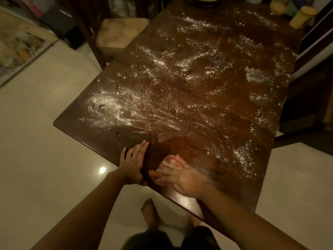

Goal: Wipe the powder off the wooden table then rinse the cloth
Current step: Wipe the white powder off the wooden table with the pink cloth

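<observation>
The right hand's fingers lie stretched and slightly spread over the cloth, pressing it flat against the table. They are blurred, so the thumb cannot be made out. The pale pinkish cloth shows just past the fingertips, on their far side, and the rest of it is hidden beneath the right hand. It sits close to the table's near edge, roughly midway along it.

Just beside it, toward the near left corner, the left hand rests flat on the wood with its fingers straight and close together, holding nothing. Its heel is at the near edge.

Around the cloth the wooden table shows a bare reddish patch. White powder is smeared in swirls toward the left edge and scattered in specks across the middle, the right side and the far end.

A yellow container stands at the far right corner. A cushioned chair stands beside the left edge. A bare foot is on the pale floor beneath the near edge.
</observation>
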